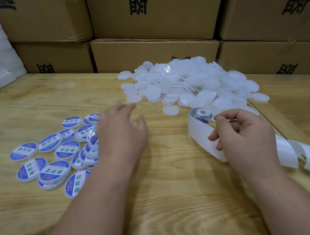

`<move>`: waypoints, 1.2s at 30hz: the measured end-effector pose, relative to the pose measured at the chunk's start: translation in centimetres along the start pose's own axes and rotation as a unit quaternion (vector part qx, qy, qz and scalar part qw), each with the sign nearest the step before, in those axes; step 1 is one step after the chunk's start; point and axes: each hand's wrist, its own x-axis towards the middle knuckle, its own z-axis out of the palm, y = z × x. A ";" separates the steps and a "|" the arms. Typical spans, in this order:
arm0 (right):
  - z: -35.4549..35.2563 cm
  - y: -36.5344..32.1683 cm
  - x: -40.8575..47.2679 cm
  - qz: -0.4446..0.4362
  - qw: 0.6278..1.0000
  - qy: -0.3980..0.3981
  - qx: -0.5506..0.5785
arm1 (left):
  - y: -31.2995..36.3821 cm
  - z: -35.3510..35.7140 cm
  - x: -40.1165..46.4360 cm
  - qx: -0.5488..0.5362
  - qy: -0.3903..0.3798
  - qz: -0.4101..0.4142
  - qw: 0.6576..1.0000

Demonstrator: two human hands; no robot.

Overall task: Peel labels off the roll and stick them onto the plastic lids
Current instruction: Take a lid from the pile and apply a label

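A wooden table [172, 197] with pale grain and a dark knot near its front left corner. On it lie a heap of plain white lids [193, 83] at the back right, a cluster of blue-labelled lids [50, 155] at the left, and a label roll [200, 115] whose white backing strip [296, 151] trails off right

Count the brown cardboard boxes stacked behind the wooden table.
6 brown cardboard boxes: top left, top middle, top right, bottom left, bottom middle, bottom right. More may be hidden.
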 end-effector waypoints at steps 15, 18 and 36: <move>0.2 0.2 -0.2 0.004 1.000 0.001 0.017 | 3.6 9.1 0.0 0.008 -0.185 0.123 0.975; 0.2 0.2 -0.3 -0.004 1.000 0.000 0.021 | 4.1 9.8 1.8 0.017 -0.198 0.109 0.974; 0.4 1.3 0.4 -0.019 0.977 -0.074 -0.199 | 3.6 6.9 -1.2 -0.158 -0.169 0.069 0.970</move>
